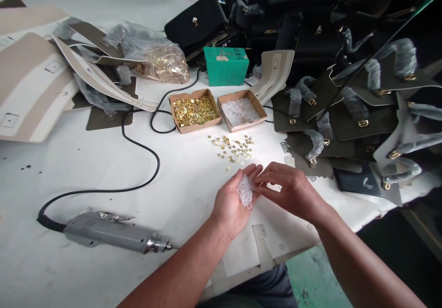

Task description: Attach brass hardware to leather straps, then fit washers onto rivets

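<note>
The bench [90, 165], white and dotted with a few dark specks, fills most of the view. Black bags [311, 45] are heaped along its far right side. Nearer on the right, brown flaps [383, 124] overlap one another, with straps wrapped in clear plastic and small gold buckles on them. At the far left lie pale panels [32, 91], striped in two light tones and curled at the edges. Beside them rests a clear bag [165, 64] full of gold parts. A grey driver [107, 232] lies on its side at the near left, bit pointing right; its black cord [103, 191] curves away from its rear end toward the middle of the bench. A green box [226, 68] stands behind two small card trays.

The left hand [228, 202] is held palm up over the near edge, its grip spread and slightly cupped, not clamped. The right hand [290, 188] comes in from the side, thumb and fingertips close together at the edge of that palm; whether its grip has anything pinched cannot be told.

Of the trays, the left one [198, 126] is filled with gold pieces and the right one [248, 124] with white ones. Loose gold caps [233, 147] are scattered on the bench between the trays and the hands. White discs [245, 193], thin and translucent, sit piled in the left palm, under the right fingertips.
</note>
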`<state>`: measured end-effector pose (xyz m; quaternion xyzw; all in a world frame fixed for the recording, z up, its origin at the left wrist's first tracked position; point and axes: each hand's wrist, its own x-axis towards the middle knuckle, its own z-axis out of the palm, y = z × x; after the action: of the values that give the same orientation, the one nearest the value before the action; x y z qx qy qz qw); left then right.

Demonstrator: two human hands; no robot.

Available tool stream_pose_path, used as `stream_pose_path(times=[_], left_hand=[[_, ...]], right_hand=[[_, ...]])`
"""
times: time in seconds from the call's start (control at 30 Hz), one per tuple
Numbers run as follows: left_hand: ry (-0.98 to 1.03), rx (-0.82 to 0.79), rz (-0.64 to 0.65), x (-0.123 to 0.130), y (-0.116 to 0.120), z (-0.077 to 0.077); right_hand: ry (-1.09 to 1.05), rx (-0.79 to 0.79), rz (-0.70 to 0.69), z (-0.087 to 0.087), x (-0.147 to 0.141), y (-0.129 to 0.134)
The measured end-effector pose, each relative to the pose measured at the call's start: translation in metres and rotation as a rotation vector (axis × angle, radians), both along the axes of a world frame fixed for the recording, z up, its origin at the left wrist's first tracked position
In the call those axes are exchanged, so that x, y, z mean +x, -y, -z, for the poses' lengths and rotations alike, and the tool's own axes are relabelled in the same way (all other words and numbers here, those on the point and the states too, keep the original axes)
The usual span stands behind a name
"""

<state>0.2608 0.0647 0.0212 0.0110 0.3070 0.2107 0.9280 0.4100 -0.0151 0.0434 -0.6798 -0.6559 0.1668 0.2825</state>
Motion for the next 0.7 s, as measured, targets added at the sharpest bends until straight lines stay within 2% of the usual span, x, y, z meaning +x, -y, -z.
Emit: stream_pose_path(times=[0.17, 0.37, 0.47, 0.53, 0.63, 0.7], left_hand=[[-0.010, 0.010, 0.000, 0.000, 0.001, 0.000], [0.032, -0.022, -0.034, 0.000, 0.001, 0.003], [0.030, -0.062, -0.053, 0.000, 0.001, 0.003], [0.035, -0.060, -0.030, -0.001, 0.000, 0.003], [0.029, -0.034, 0.000, -0.002, -0.001, 0.002], [0.016, -0.036, 0.000, -0.002, -0.002, 0.001]], right_hand=[[0.017, -0.017, -0.023, -0.001, -0.007, -0.001], [-0.069, -0.124, -0.011, -0.006, -0.003, -0.008], [-0.150, -0.187, 0.100, -0.008, 0.010, -0.021], [-0.206, -0.197, 0.233, -0.005, 0.023, -0.034], [-0.258, -0.203, 0.414, 0.005, 0.044, -0.061], [-0.249, -0.237, 0.447, 0.013, 0.054, -0.079]])
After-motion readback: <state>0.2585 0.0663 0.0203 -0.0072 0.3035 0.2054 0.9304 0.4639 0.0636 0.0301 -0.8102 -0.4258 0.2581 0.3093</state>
